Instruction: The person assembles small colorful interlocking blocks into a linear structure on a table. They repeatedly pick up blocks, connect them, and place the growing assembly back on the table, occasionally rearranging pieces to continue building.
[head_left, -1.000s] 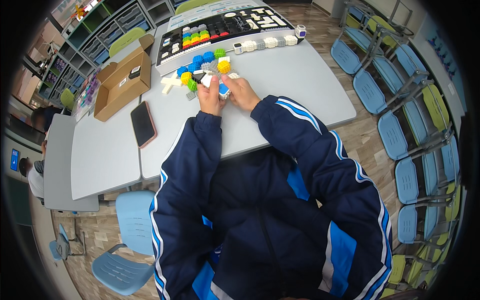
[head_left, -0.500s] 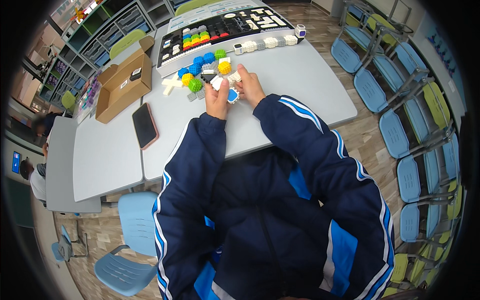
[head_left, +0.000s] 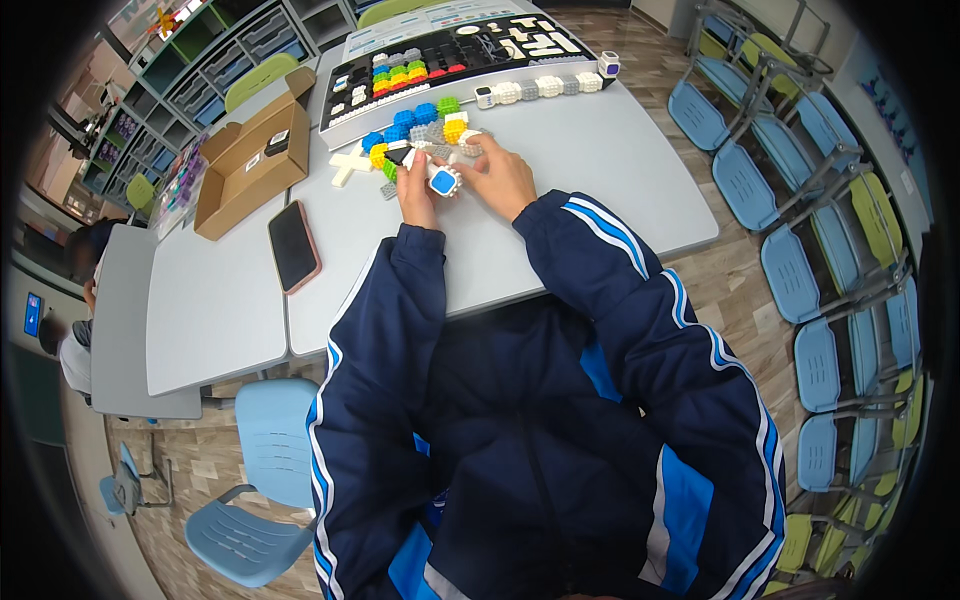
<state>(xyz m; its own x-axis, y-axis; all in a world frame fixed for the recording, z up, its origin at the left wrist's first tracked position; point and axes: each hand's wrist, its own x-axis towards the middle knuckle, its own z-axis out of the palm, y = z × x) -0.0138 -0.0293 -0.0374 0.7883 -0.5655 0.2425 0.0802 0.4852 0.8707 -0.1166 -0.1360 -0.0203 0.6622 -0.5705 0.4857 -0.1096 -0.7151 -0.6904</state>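
My left hand (head_left: 417, 194) is closed round a white studded building block (head_left: 444, 180) with a blue square face turned up. Just right of it is my right hand (head_left: 505, 182), its thumb and fingers bent together; what lies between them is too small to make out. Beyond my hands, a loose pile of studded blocks lies on the table: blue blocks (head_left: 404, 121), a yellow block (head_left: 455, 131), a green block (head_left: 448, 105) and grey ones. White cross-shaped pieces (head_left: 348, 166) lie left of the pile. My left fingers partly hide another green block (head_left: 390, 170).
A black sorting tray (head_left: 450, 68) of coloured and white parts spans the table's back, with a row of white and grey blocks (head_left: 550, 87) along its front. An open cardboard box (head_left: 225, 195) and a phone (head_left: 294, 247) are left. Chairs (head_left: 740, 180) stand stacked right; two people sit far left.
The blue-faced block has moved left with my left hand and its face shows more fully. My right hand has drawn apart from it, the fingers spreading a little.
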